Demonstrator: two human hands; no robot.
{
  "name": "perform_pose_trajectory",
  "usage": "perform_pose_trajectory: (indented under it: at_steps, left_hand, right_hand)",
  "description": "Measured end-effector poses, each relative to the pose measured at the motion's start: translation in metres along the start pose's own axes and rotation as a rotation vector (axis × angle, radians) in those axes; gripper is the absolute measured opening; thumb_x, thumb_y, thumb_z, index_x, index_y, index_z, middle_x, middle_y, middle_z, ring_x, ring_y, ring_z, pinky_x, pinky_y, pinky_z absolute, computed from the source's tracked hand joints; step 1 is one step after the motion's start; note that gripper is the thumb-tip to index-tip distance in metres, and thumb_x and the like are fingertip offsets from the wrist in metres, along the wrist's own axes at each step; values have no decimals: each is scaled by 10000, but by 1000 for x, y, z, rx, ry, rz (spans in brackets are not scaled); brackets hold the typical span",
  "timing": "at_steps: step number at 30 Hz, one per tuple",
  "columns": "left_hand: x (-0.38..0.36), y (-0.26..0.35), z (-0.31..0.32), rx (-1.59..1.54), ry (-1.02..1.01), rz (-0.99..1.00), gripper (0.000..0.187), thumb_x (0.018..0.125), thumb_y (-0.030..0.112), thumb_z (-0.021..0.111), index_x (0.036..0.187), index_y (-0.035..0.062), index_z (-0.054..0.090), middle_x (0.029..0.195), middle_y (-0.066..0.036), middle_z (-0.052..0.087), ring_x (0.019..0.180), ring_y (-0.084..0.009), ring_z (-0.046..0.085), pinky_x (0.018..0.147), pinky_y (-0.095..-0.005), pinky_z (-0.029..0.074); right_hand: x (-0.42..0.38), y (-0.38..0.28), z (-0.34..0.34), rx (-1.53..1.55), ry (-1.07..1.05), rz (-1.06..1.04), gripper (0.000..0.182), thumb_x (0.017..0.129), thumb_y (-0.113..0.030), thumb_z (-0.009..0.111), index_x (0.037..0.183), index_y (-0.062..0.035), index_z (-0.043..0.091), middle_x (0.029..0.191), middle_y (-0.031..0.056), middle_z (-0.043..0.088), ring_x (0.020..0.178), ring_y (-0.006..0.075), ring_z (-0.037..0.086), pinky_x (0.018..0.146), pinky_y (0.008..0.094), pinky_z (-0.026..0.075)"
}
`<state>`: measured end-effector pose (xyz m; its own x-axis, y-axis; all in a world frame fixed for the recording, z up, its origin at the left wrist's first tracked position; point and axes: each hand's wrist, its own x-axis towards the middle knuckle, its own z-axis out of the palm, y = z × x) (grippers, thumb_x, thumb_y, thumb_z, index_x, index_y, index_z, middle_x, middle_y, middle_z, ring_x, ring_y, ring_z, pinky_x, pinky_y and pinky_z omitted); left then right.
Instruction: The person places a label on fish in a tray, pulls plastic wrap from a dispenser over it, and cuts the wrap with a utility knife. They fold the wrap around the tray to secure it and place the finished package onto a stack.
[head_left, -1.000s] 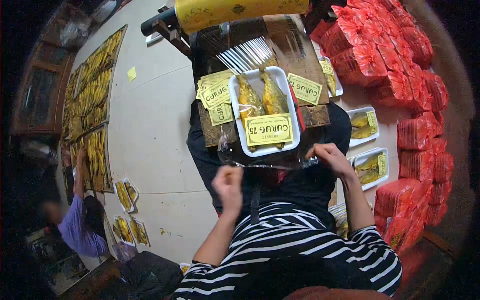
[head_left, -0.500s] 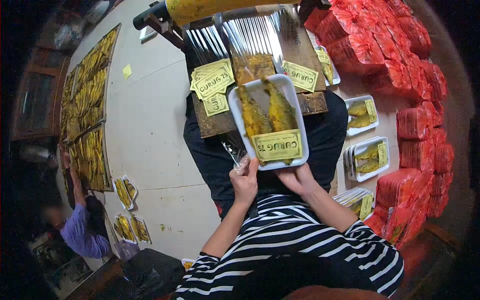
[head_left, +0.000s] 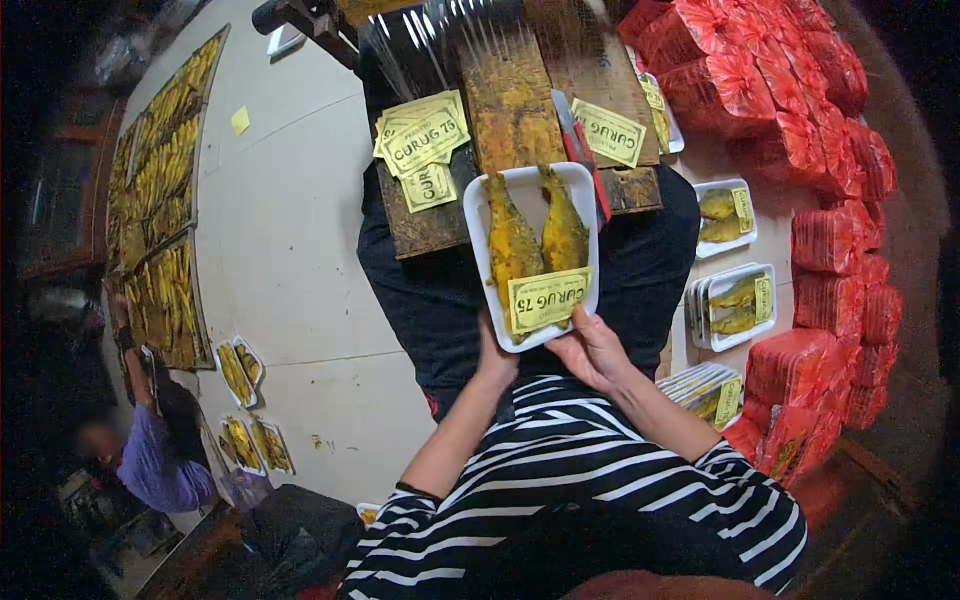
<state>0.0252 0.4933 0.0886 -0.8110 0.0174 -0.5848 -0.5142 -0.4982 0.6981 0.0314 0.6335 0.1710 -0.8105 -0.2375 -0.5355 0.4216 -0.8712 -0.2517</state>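
Two fried fish plus a yellow label sit in the white foam tray, held over the lap against the wooden board. Left hand and right hand pinch its near edge. Keep it level so the label stays put. Sealed trays stacked at right.

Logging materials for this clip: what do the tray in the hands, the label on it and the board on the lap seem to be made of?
Tray: probably foam, matte white with a rounded raised rim. Label: yellow printed paper, seemingly flat under clear film, though that is hard to confirm. Board: dark, worn wood, with visible grain and rough edges.
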Motion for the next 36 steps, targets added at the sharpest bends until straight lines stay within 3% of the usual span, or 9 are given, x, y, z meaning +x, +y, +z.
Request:
perform_pose_trajectory:
  at_steps: [6,11,15,18,23,26,30,33,36]
  left_hand:
    - [-3,74,24,-527,-537,-452,520,835,347,578,1236,52,429,1200,-96,498,1082,-227,489,922,-349,377]
    - [8,91,45,541,-134,56,460,765,313,667,1085,15,524,1015,-136,600,923,-247,568,817,-300,419]
    - [1,114,55,916,80,786,764,564,170,791,1191,18,381,1011,-147,518,942,-288,513,860,-353,392]
    - [-12,200,89,277,-373,579,769,624,149,776,1244,26,338,1132,-99,490,1029,-187,491,891,-320,393]
    - [2,293,101,401,-590,620,531,813,521,504,841,-3,586,805,-83,599,760,-126,572,658,-230,446]
    - [72,286,106,419,-481,218,666,753,678,463,711,25,589,639,-39,576,533,-64,511,497,-215,402]
    - [108,249,97,625,-287,398,545,829,490,506,848,-33,657,762,-64,625,642,-140,548,649,-240,424]
    - [101,231,77,567,-321,397,287,835,227,575,960,-22,644,813,-43,632,691,-75,547,651,-206,437]
    - [91,205,72,398,-228,435,230,806,110,599,1006,3,633,872,-30,631,716,-61,545,663,-196,444]
  right_hand:
    - [18,-13,-33,-1021,107,-336,290,859,-176,551,1087,-5,499,1093,90,525,964,185,535,813,302,445]
    - [35,-38,29,-1292,227,-1182,348,811,-70,571,1136,11,476,1072,102,507,955,152,514,792,254,419]
    - [71,-93,87,-1253,-73,-760,362,803,-32,508,1153,42,453,1046,104,519,917,115,496,786,227,412]
    - [61,-107,139,-1327,-176,-705,332,848,-27,424,1171,48,445,1043,76,545,979,118,507,863,237,385]
    - [16,-115,177,-1648,-430,-1141,501,621,79,478,1081,-81,597,1032,140,555,938,271,556,828,303,420]
    - [8,-104,145,-1601,-581,-932,482,650,59,499,1112,-52,579,1114,158,540,1102,299,493,946,352,369]
    - [0,-106,133,-1411,-704,-647,301,807,-76,516,1092,-11,589,1095,149,575,1177,308,436,997,386,303]
    - [43,-125,99,-1104,-475,-595,191,840,-117,508,884,38,611,919,147,621,1011,291,549,894,377,406]
    - [82,-125,93,-1755,227,-1066,298,790,-163,581,1030,4,520,907,191,555,844,342,558,739,390,447]
